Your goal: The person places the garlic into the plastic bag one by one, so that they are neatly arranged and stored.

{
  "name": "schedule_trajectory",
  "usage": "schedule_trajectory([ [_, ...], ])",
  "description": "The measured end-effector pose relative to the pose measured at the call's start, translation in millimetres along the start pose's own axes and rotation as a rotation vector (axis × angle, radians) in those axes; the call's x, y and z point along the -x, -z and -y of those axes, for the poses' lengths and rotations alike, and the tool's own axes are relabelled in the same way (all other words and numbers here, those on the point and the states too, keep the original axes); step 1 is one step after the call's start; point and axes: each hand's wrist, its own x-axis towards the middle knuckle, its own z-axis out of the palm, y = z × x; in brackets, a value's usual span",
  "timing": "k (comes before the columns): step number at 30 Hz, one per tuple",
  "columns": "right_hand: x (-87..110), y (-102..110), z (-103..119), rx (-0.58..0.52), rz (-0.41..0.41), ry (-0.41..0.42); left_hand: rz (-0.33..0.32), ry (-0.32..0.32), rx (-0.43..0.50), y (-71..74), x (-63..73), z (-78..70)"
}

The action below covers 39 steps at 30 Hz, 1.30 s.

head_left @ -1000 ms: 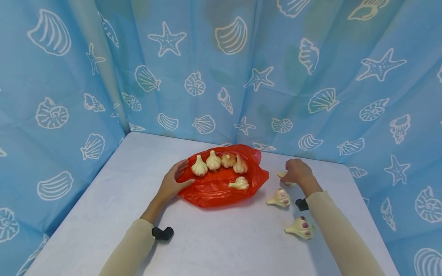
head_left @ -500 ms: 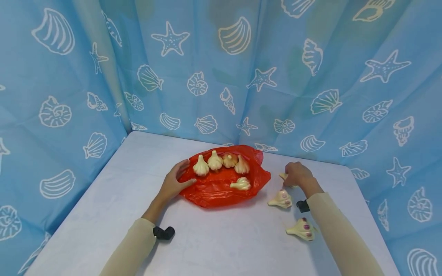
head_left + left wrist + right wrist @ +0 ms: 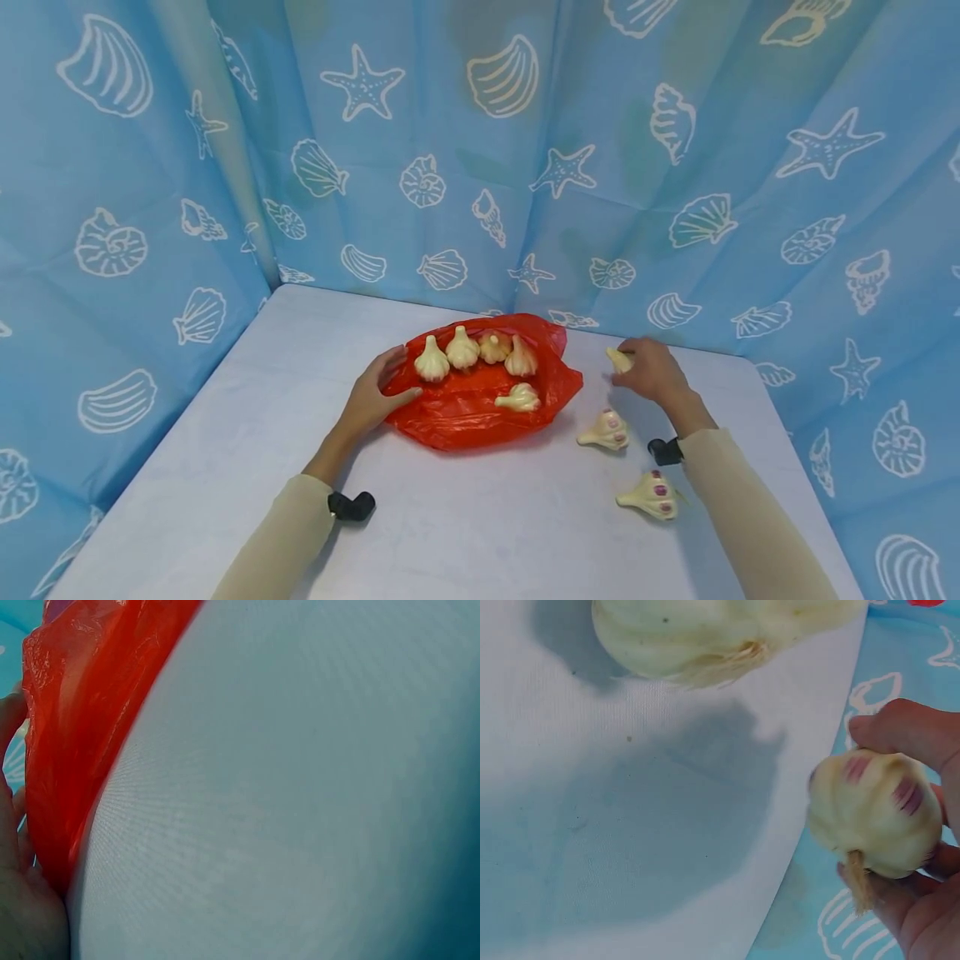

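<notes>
A red plastic bag (image 3: 468, 421) lies with its mouth spread on the white table, several garlic bulbs in it. Four stand in a row along its back, and one garlic bulb (image 3: 519, 398) lies on its side nearer the front. My left hand (image 3: 372, 396) rests against the bag's left end, thumb and fingers spread apart. At the right, my right hand (image 3: 651, 371) holds a garlic bulb (image 3: 877, 814) between thumb and fingers, raised over the table. Purple patches and a tuft of roots show on this bulb in the right wrist view.
Two more garlic bulbs with purple marks lie on the table (image 3: 480, 525) at the right: one garlic bulb (image 3: 604, 431) below my right hand, another garlic bulb (image 3: 651, 497) nearer the front. A blue seashell-patterned curtain (image 3: 420, 225) surrounds the back and sides.
My right hand has picked the garlic bulb up off the table and turned, so more of the bulb shows. The left hand and the bag stay where they were.
</notes>
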Motion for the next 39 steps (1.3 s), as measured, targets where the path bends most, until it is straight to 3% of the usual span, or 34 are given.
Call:
schedule_trajectory([
  [7,7.8,6.4,6.7,-0.057,-0.13,0.003,0.0,-0.004,0.002,0.0,-0.1,-0.1],
  [16,14.5,12.8,18.1,-0.205,-0.254,0.045,-0.003,0.001,-0.003,-0.9,0.2,-0.6],
  [29,25.8,35.0,58.9,-0.252,-0.446,0.26,0.004,0.003,-0.001,-1.5,-0.6,-1.1],
  [39,35.3,43.6,93.3,-0.354,-0.487,0.414,0.007,-0.003,0.0,-1.2,-1.0,0.7],
])
